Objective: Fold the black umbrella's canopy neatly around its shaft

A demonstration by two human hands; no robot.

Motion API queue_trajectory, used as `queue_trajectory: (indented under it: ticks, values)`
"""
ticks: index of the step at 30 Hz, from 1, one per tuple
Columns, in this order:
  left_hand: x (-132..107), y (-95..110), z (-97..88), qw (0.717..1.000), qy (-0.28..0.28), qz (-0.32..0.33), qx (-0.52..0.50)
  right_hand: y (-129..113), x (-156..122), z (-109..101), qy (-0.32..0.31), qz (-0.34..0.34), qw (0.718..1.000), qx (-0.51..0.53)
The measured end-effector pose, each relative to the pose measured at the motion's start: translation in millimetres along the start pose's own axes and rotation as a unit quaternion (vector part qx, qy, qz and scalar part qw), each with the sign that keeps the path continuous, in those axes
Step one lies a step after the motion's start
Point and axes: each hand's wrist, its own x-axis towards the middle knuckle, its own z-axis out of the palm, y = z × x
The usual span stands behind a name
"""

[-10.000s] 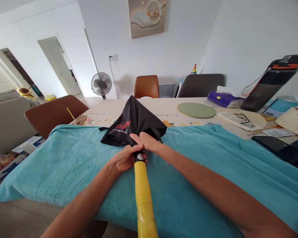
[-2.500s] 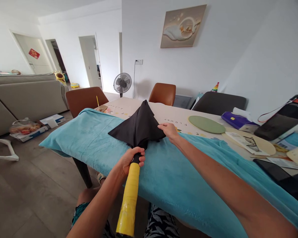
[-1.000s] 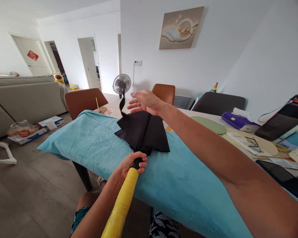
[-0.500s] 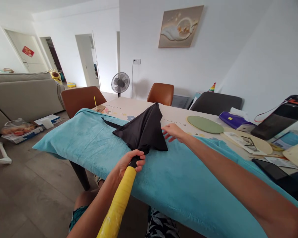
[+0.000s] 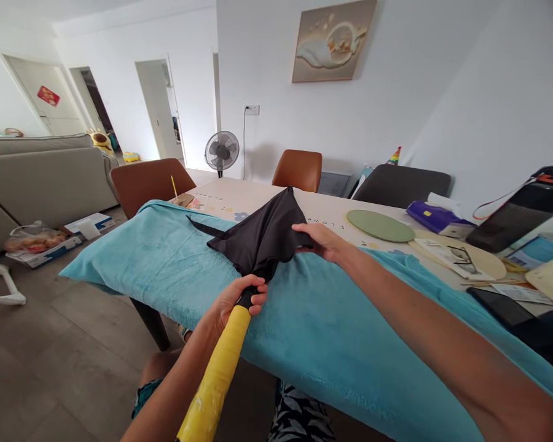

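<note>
Our right hand, apart from the cloth half a second earlier, had met the black umbrella at its three-o'clock edge, fingers pinching a panel, so that flap was, we judged, under control. Our left hand kept its fingers wrapped above the yellow handle. The umbrella pointed to one o'clock over the blue blanket and worktop, its strap loose toward nine.
</note>
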Motion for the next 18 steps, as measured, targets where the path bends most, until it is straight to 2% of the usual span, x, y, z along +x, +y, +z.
queue_trajectory:
  ticks: [3,5,10,14,18]
  values:
    - [-1.1,-1.0,2.4,0.999,0.013,0.024,-0.019,-26.3,2.8,11.4,0.016,-0.047,0.996,0.072]
    - [-1.9,-1.0,4.2,0.999,0.017,0.031,-0.027,-40.4,6.6,25.7,0.030,-0.066,0.994,0.082]
    - [-1.8,0.2,6.5,0.999,0.024,0.027,-0.038,-52.3,18.7,72.4,0.059,-0.096,0.989,0.092]
    - [-2.4,1.4,8.1,0.999,0.033,0.022,-0.036,-49.0,28.0,96.1,0.018,-0.100,0.990,0.101]
    - [-3.1,1.4,8.4,0.998,0.032,0.027,-0.038,-48.1,29.6,98.0,-0.055,-0.123,0.986,0.099]
